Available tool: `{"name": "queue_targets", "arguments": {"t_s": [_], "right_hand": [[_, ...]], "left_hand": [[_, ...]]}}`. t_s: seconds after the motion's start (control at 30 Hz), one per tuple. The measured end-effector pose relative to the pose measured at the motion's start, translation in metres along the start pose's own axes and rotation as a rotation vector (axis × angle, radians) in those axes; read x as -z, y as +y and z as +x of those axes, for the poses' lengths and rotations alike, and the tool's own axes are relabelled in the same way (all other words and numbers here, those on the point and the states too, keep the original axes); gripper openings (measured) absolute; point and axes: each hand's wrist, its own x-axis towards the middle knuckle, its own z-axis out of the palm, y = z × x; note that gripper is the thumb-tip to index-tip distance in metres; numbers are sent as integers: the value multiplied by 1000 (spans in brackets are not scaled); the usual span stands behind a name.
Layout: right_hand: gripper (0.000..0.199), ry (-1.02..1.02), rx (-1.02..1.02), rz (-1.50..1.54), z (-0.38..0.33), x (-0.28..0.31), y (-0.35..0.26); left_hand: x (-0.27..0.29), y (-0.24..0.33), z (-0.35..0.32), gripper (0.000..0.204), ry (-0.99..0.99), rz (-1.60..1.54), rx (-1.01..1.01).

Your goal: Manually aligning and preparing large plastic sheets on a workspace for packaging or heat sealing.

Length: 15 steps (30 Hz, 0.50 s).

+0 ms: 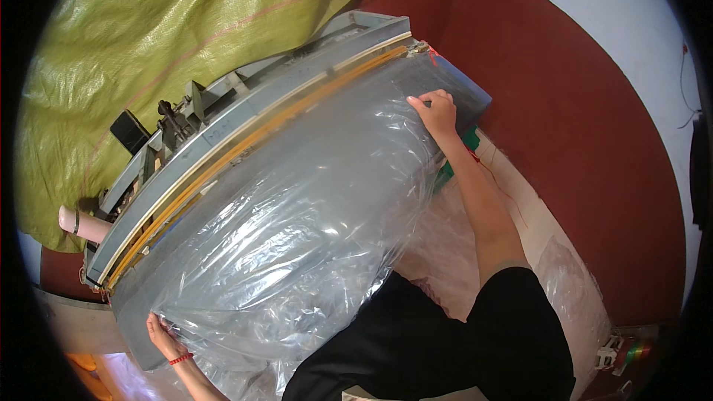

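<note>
A large clear plastic sheet (297, 208) lies spread across a grey tabletop (134, 327), shiny and wrinkled, with its near side bunched toward my body. My left hand (165, 338), a red bracelet at its wrist, pinches the sheet's edge at the lower left, and creases fan out from those fingers. At the upper right my right hand (437, 111) is closed, thumb against fingers, on the sheet's far right part. Beyond the sheet, a long grey metal bar (275, 96) of a machine runs diagonally, with an orange strip (297, 104) along its near side.
Behind the bar are metal brackets, a black phone-like slab (130, 132) and a pink cylinder (83, 224). A yellow-green woven tarp (186, 22) covers the far left. More clear plastic (568, 282) hangs at the right, near a rack of coloured rolls (627, 353). The floor is dark red.
</note>
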Motion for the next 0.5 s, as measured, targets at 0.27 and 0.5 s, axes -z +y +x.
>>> {"name": "queue_targets", "arguments": {"t_s": [0.27, 0.5], "right_hand": [[18, -104, 56, -53, 5, -7, -19], [15, 60, 146, 360, 18, -10, -16]], "left_hand": [[-6, 5, -6, 15, 13, 43, 34], [3, 4, -6, 10, -66, 37, 5]]}}
